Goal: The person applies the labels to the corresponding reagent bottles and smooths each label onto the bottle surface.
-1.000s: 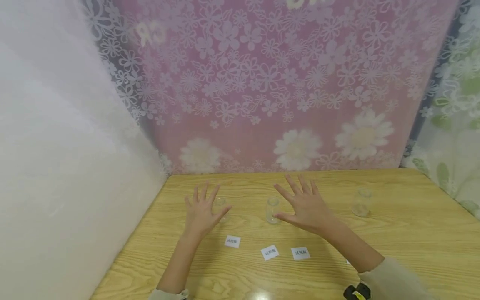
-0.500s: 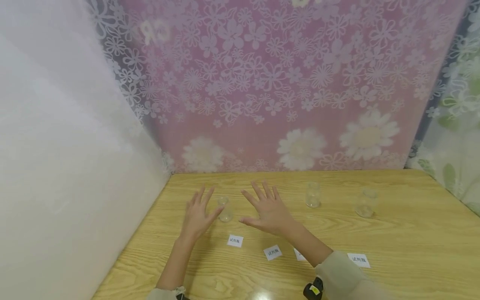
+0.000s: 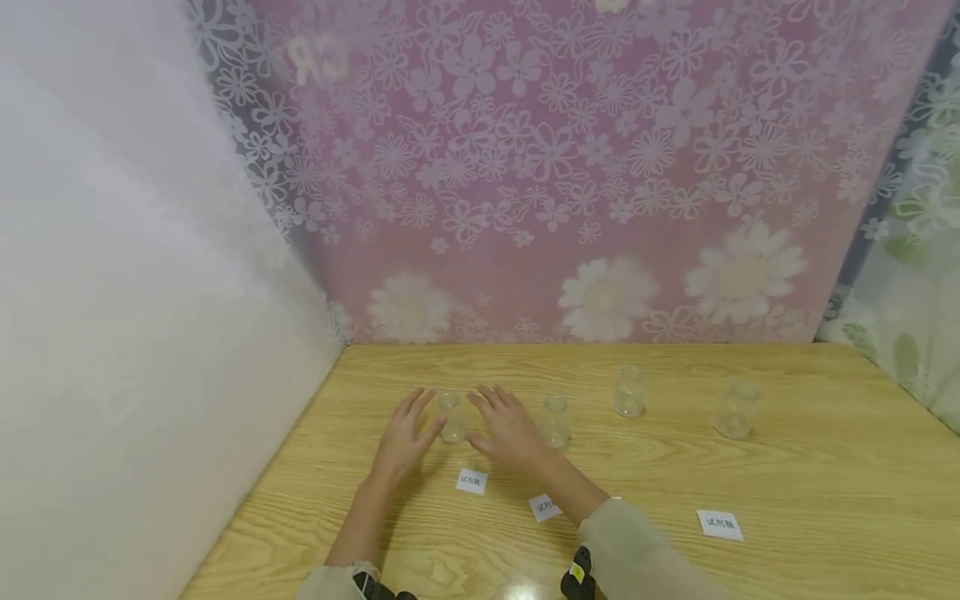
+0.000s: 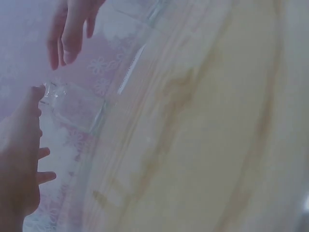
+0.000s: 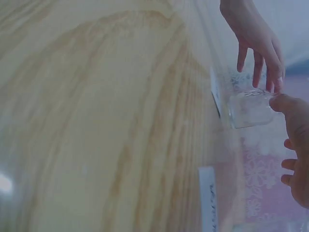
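A small clear glass jar (image 3: 452, 423) stands upright at the left end of a row of jars, between the two hands. My left hand (image 3: 402, 440) is on its left side, with the fingers extended forward and the thumb reaching towards the glass. On the other side my right hand (image 3: 512, 433) hovers, its fingers slightly bent and nothing held in them. In the left wrist view the left thumb is close to the neck of the jar (image 4: 79, 108). The right wrist view has the right thumb near the mouth of the jar (image 5: 250, 110); contact cannot be made out.
More glass jars stand to the right: one beside the right hand (image 3: 557, 425), a jar farther back (image 3: 630, 393) and a jar at far right (image 3: 738, 412). Paper labels lie in front, including a left label (image 3: 472, 482) and a right label (image 3: 720, 524). A white wall (image 3: 150, 333) borders the left.
My right hand has moved left from beside the second jar to the leftmost one. Both hands have come closer together and lower, their spread fingers drawing in. The jars have stayed in place.
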Action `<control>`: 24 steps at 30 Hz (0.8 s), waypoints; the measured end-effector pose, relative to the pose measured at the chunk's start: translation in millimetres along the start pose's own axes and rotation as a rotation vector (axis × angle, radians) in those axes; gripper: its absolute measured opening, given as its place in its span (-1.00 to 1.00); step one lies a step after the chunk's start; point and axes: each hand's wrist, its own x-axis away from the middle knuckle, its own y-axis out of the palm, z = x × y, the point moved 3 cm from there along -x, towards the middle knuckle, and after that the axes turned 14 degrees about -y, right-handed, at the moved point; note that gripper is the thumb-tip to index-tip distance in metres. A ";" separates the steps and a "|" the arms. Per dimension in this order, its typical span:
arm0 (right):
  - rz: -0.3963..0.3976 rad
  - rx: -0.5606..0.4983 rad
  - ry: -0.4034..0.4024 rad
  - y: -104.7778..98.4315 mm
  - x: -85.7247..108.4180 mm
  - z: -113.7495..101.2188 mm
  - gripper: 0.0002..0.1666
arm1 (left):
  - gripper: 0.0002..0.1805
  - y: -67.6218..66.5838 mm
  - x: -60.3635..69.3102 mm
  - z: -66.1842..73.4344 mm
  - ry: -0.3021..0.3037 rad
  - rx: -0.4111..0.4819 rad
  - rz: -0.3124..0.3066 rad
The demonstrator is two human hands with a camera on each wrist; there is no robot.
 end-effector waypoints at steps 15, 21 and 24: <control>0.122 -0.532 0.168 30.1 -8.3 5.5 -0.50 | -0.57 17.6 6.9 2.1 -0.083 0.443 -0.038; 0.196 -0.622 0.207 28.2 -6.9 4.8 -0.55 | -0.61 5.7 16.5 25.8 -0.085 0.531 -0.054; 0.220 -0.654 0.244 26.3 -3.5 5.6 -0.57 | -0.61 5.5 18.7 31.2 -0.087 0.535 -0.071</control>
